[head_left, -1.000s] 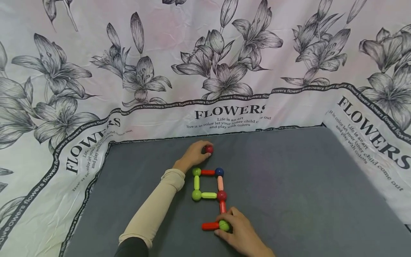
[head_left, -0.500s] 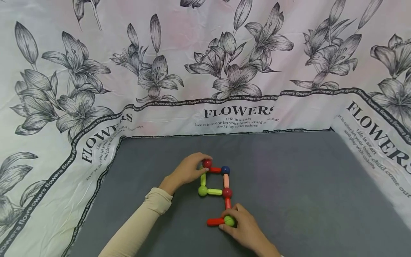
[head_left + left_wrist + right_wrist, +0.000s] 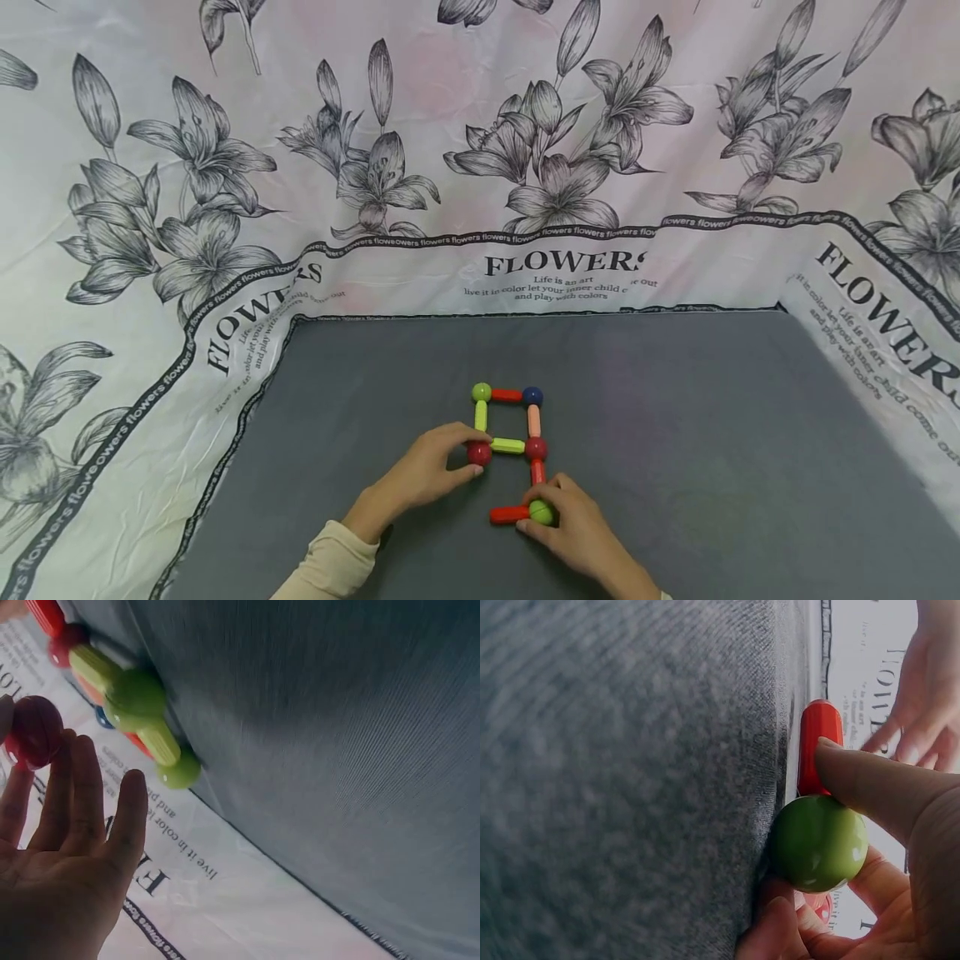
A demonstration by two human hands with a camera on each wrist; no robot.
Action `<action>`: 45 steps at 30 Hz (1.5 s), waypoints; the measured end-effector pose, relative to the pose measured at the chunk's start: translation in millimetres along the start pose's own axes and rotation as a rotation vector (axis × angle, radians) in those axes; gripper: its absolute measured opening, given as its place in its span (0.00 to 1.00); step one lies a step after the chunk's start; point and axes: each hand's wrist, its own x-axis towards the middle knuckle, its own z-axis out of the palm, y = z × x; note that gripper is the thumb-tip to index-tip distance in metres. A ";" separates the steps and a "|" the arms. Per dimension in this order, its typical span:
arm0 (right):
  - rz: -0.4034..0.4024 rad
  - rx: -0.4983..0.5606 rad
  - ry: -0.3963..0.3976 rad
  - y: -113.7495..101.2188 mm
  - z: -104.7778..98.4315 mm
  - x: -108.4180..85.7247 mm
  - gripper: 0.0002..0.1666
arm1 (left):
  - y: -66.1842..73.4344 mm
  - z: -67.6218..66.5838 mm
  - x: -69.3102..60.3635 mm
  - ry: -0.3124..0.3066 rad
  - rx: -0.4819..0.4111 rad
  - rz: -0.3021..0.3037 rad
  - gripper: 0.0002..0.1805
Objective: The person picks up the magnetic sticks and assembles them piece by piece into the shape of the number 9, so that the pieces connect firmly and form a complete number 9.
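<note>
My left hand (image 3: 422, 473) pinches a loose red ball (image 3: 479, 453) by its fingertips. From the head view that ball covers the lower left corner of a ball-and-stick square; the left wrist view shows it apart from the green ball (image 3: 135, 699) there. My right hand (image 3: 579, 527) grips another green ball (image 3: 542, 512) at the figure's lower end, thumb against the red stick (image 3: 819, 746) that points left from it. A second red stick (image 3: 538, 472) runs up from this ball to a fixed red ball (image 3: 536, 448).
The square's upper corners are a light green ball (image 3: 482, 392) and a blue ball (image 3: 532, 396), joined by a red stick (image 3: 507, 396). All lies on a dark grey table (image 3: 712, 467). Flower-printed cloth (image 3: 420, 283) rises behind and at both sides.
My left hand has carried the red ball from behind the figure, over its upper left corner, down toward the lower left. My right hand keeps its grip on the green ball. The camera view has shifted slightly.
</note>
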 end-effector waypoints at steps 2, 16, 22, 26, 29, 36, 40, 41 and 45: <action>0.006 0.001 0.001 1.0 -1.0 0.7 0.13 | 0.3 4.5 -6.9 -0.011 -0.011 -0.009 0.22; 0.054 0.008 -0.021 3.2 -7.4 1.6 0.14 | -1.6 38.5 -23.1 -0.073 -0.019 -0.095 0.20; 0.056 0.015 -0.031 3.6 -8.4 2.5 0.14 | -1.1 40.5 -22.4 -0.073 -0.014 -0.100 0.19; 0.059 0.012 -0.035 4.1 -8.0 2.9 0.14 | -1.4 37.6 -22.8 -0.063 -0.002 -0.111 0.19; 0.063 0.007 -0.034 4.5 -8.3 3.4 0.14 | -0.5 37.0 -22.3 -0.062 0.013 -0.103 0.19; 0.064 0.012 -0.017 3.1 -7.6 5.1 0.14 | 0.6 37.4 -21.3 -0.080 0.042 -0.096 0.19; 0.069 0.012 -0.018 2.7 -7.9 4.2 0.14 | 1.9 38.7 -21.9 -0.075 0.054 -0.077 0.19; 0.070 0.013 -0.019 2.5 -8.0 4.0 0.14 | 2.2 39.1 -22.3 -0.072 0.054 -0.072 0.18; 0.074 0.012 -0.012 1.7 -8.6 4.3 0.14 | 2.5 40.3 -22.9 -0.059 0.050 -0.063 0.18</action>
